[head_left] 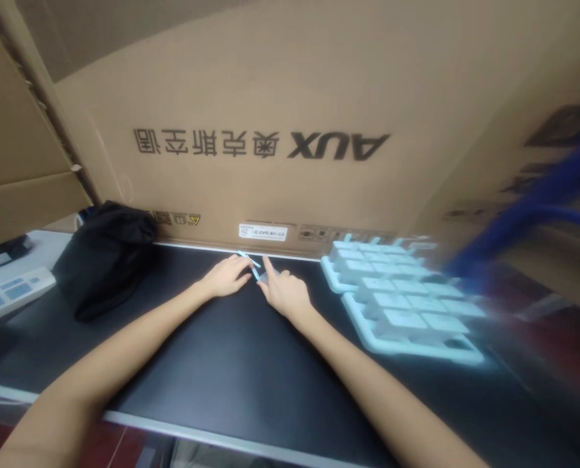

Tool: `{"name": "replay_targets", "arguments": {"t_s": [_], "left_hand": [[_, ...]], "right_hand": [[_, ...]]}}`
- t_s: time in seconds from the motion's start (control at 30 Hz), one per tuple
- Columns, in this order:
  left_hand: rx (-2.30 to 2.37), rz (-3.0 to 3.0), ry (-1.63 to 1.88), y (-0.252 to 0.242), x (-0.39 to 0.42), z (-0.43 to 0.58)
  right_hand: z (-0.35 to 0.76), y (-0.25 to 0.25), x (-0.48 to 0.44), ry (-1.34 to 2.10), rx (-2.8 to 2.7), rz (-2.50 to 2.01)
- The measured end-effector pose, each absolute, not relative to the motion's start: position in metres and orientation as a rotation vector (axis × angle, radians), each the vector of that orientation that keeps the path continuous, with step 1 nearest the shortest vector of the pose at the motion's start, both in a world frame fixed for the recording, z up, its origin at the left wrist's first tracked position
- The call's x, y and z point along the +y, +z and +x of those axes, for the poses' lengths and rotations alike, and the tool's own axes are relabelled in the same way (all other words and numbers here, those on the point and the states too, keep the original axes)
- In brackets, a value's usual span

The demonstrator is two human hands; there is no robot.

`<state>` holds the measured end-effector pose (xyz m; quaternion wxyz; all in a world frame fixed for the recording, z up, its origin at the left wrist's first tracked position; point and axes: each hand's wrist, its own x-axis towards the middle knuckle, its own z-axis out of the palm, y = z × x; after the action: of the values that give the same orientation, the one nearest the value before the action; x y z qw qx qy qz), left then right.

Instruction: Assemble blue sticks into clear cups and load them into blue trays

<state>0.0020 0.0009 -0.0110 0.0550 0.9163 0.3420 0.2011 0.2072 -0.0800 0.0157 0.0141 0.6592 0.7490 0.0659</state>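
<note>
Near the back of the black tabletop, my two hands meet at a small light-blue piece (256,273) with thin strip-like edges and a greyish side. My left hand (225,275) has its fingertips closed on the piece's left edge. My right hand (289,294) grips it from the right, index finger raised alongside. Fingers and blur hide part of its shape, so I cannot tell its exact kind. To the right of my hands, two light-blue trays (363,333) carry several small light-blue box-shaped compartments (403,318).
A large AUX cardboard carton (251,78) stands upright behind the black table (231,370). On the left lie a black cloth bag (107,260) and a white device with blue keys (14,289). Another carton (21,143) rises there. A blurred blue bar (528,201) slants at right.
</note>
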Motion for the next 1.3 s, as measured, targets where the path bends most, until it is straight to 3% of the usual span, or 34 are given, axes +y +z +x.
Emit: {"name": "replay_targets", "arguments": {"t_s": [0.4, 1.07, 1.3], "left_hand": [[0.957, 2.753, 0.676, -0.007, -0.003, 0.002], [1.350, 2.744, 0.749, -0.017, 0.004, 0.001], [1.075, 2.861, 0.647, -0.013, 0.002, 0.001]], "right_hand": [[0.211, 0.011, -0.076, 0.169, 2.361, 2.078], [0.215, 0.004, -0.074, 0.098, 2.474, 2.280], [0.217, -0.004, -0.069, 0.101, 2.535, 2.277]]}}
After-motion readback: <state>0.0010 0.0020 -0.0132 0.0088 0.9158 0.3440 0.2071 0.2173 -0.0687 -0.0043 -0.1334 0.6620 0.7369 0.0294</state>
